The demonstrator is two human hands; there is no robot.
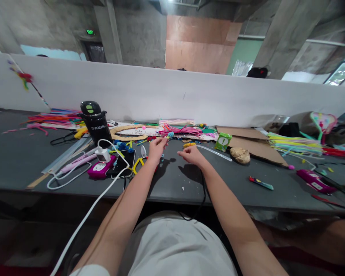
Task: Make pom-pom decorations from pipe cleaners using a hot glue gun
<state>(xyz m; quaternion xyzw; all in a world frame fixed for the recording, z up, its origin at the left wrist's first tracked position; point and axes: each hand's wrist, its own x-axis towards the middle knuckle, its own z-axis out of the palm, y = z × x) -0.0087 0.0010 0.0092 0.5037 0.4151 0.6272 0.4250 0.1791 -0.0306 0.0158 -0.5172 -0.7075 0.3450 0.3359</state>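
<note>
Standing at the left, a black bottle [96, 126] bears white letters, of which "DAWN" is readable. Further right, a small blue tuft [170, 135] lies just beyond the fingertips of the left hand [157, 149], which are pinched narrowly on it. Next, a yellow tool [189, 145] with a clear stick [215, 152] sits at the right hand [192, 155], whose fingers are curled around it, its lower part being hidden. Then a green packet [223, 142] shows a white exclamation mark.

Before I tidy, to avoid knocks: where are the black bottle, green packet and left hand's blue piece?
Black bottle [96, 125], head view: body front.
Green packet [223, 142], head view: printed front.
Blue piece [170, 135], head view: upper end.
</note>
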